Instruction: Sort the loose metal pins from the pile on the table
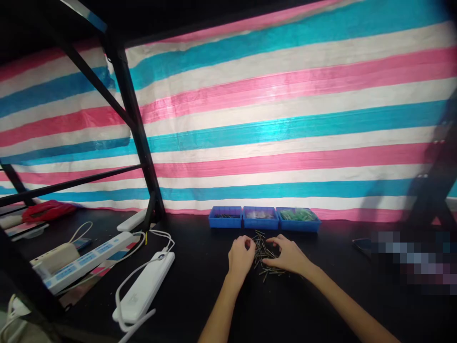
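A loose pile of thin, brass-coloured metal pins or screws lies on the black tabletop; their exact kind is too small to tell. At its left edge, my left hand has its fingers curled in a pinch, and whatever may be between the tips is hidden. My right hand is over the pile's right side, thumb and fingers apart, with nothing visible held. Behind the pile stand three blue bins in a row: one with small dark pieces, one with clear pieces, and one with green pieces.
A white power bank-like block with a cable lies to the left. Beyond it are a long power strip and a black metal frame post. A striped plastic sheet hangs behind the table. A blurred, pixelated object is at right.
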